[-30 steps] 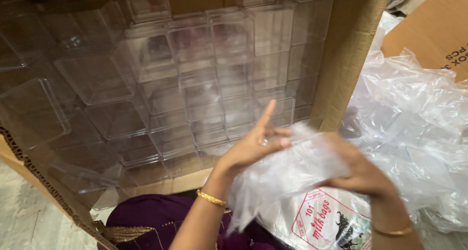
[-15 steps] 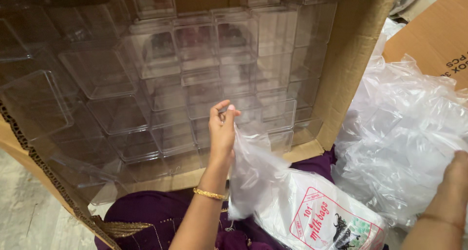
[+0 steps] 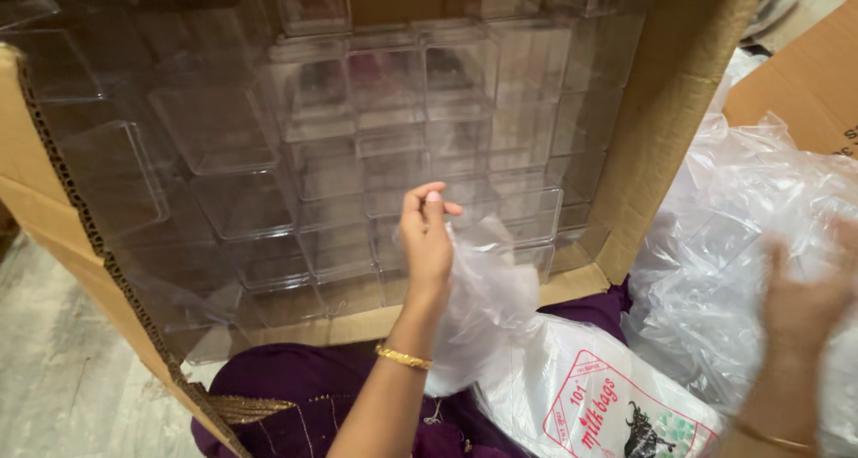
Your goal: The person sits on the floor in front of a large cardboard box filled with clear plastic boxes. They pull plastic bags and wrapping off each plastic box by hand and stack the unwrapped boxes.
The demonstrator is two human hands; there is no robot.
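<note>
thin clear plastic bag [image 3: 487, 302]: pinched at its upper edge between the thumb and fingertips of my left hand [image 3: 426, 239], grip closed on the film; the bag hangs down from that pinch, crumpled and slack, in front of the lower edge of the cardboard box [image 3: 666, 109]. a gold bangle [image 3: 403, 358] sits on my left wrist, below the hand.

just beneath the hanging bag lies a flat packet of plastic bags [image 3: 594, 404], white with red and green print, resting over purple cloth [image 3: 313, 395] at the bottom of the view; whether bag and packet touch i cannot tell.

my right hand [image 3: 804, 302] is at the right edge, blurred, fingers spread, grip open and closed on nothing, seen against a large heap of crumpled clear plastic [image 3: 724, 243]; whether the hand touches the heap i cannot tell. the heap stands just right of the box wall and is apart from the bag in my left hand.

behind both hands, the open box fills the upper view, tipped on its side with its opening toward me. inside it, clear plastic containers [image 3: 393, 118] are stacked in rows, some loose and tilted at the left. a second piece of cardboard [image 3: 804, 74] shows at the upper right. pale floor [image 3: 63, 378] shows at the lower left.
</note>
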